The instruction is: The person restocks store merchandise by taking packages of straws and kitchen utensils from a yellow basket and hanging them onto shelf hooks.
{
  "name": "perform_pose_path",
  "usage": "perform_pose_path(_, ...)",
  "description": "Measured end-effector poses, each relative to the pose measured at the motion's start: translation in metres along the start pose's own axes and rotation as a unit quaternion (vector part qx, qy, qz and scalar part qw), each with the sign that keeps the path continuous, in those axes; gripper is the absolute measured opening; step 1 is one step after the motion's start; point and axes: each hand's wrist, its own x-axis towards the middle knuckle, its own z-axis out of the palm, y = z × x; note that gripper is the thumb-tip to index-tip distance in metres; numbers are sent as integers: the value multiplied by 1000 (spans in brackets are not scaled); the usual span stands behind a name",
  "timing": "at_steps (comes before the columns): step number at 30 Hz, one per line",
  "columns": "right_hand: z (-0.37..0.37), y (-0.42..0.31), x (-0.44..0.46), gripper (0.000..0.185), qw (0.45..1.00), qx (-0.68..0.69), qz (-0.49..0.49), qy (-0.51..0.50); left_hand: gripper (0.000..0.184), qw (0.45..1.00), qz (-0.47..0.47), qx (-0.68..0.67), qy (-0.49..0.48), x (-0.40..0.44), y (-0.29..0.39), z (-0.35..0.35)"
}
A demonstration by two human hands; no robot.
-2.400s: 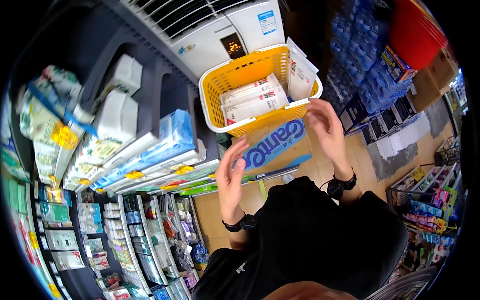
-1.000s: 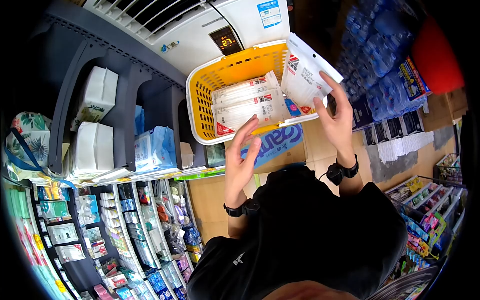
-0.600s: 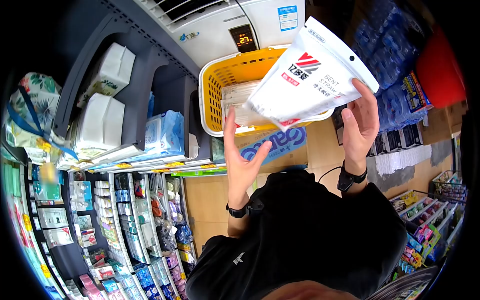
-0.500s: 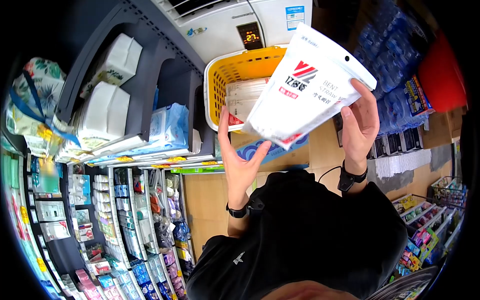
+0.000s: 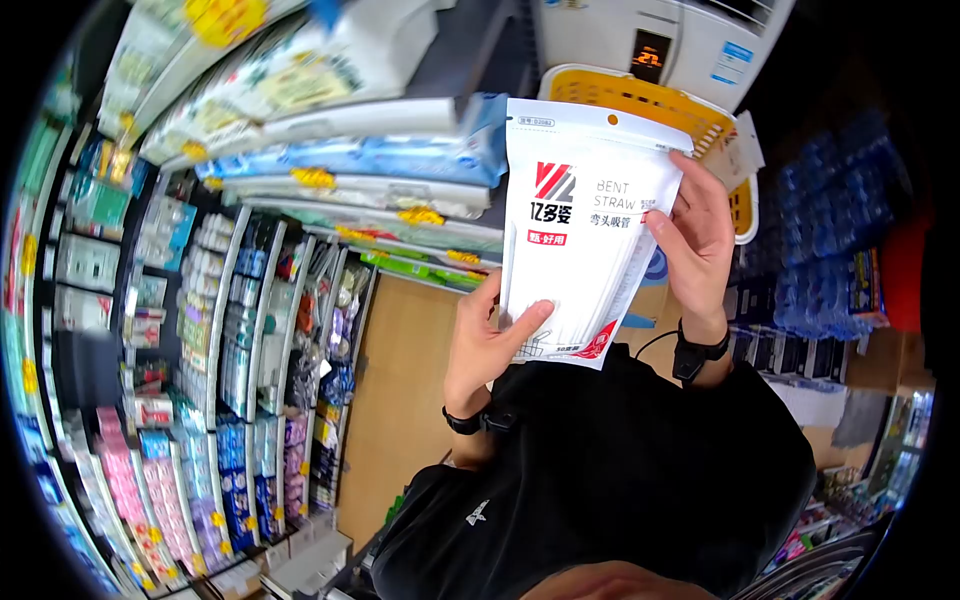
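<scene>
Between both hands is a white packet of bent straws [image 5: 575, 270], held nearly upright with its printed front toward me. My right hand [image 5: 697, 240] pinches its upper right edge, thumb on the front and fingers behind. Around the lower left edge closes my left hand [image 5: 485, 345], its thumb lying on the front near the bottom. A round hang hole shows at the packet's top. Behind the packet stands a yellow basket [image 5: 605, 88] with a white rim, partly covered by it.
Shelves of packaged goods [image 5: 235, 340] line the left side, with tissue packs [image 5: 330, 160] on a nearer unit. A white appliance with a lit display [image 5: 650, 55] stands behind the basket. Wrapped bottles [image 5: 825, 240] are stacked at right. Tan floor [image 5: 400, 370] shows below.
The left hand, which was open beside the packet, now grips its lower left edge. The packet has come lower and more upright. My view has turned left toward the shelves.
</scene>
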Motion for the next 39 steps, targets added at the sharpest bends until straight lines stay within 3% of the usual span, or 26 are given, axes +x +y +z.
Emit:
perform_pose_path(5, 75, 13, -10, 79, 990, 115, 28, -71, 38, 990, -12, -71, 121, -49, 5, -48)
perform_pose_path(7, 106, 19, -21, 76, 982, 130, 64, -117, 38, 981, -5, -81, 176, -71, 7, -70)
perform_pose_path(9, 128, 42, -36, 71, 956, 106, 137, -239, 38, 968, 7, -92, 234, -94, 10, -91)
perform_pose_path(13, 201, 42, -68, 73, 898, 164, 245, -327, 37, 933, 19, -120, 339, -143, 12, -135)
perform_pose_path(19, 301, 50, -112, 77, 833, 149, 271, -458, 35, 884, 40, -113, 451, -221, 15, -191)
perform_pose_path(28, 409, 41, -165, 64, 797, 212, 284, -489, 36, 832, 47, -92, 545, -304, 21, -250)
perform_pose_path(39, 483, 84, -148, 61, 780, 206, 289, -516, 31, 780, 75, -66, 618, -297, -8, -326)
